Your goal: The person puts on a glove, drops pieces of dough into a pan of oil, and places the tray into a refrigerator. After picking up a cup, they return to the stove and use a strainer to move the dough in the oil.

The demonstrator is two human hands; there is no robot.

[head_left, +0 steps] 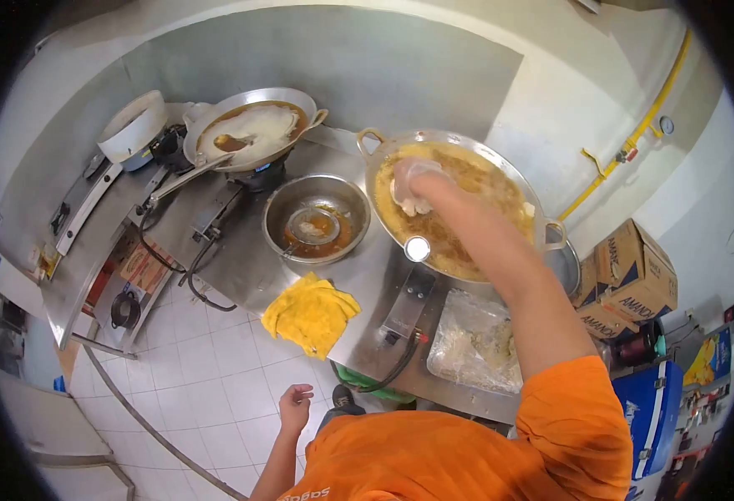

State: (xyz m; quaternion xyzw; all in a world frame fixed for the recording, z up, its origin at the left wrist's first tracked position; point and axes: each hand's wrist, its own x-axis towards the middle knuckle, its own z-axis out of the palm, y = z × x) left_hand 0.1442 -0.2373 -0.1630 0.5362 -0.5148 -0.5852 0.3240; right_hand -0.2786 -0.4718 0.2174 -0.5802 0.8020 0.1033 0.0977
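Observation:
My right hand (pixel 417 185), in a clear plastic glove, is over the left part of a large pan (pixel 400 142) of bubbling oil. Its fingers are curled downward around something pale that I cannot make out. My left hand (pixel 296 405) hangs low, away from the counter, with its fingers loosely curled and nothing visible in them. Left of the pan stands a metal bowl (pixel 279 200) with a strainer (pixel 315 227) over brown liquid. A yellow cloth (pixel 310 316) lies at the counter's front edge. A plastic bag (pixel 474 341) of pale food lies below the large pan.
A second pan (pixel 254 125) with a ladle (pixel 190 177) sits at the back left, near a white pot (pixel 133 127). Stove hoses (pixel 208 292) hang off the counter. Cardboard boxes (pixel 630 271) and a blue cooler (pixel 652 409) stand at right; a yellow gas pipe (pixel 634 129) crosses the wall.

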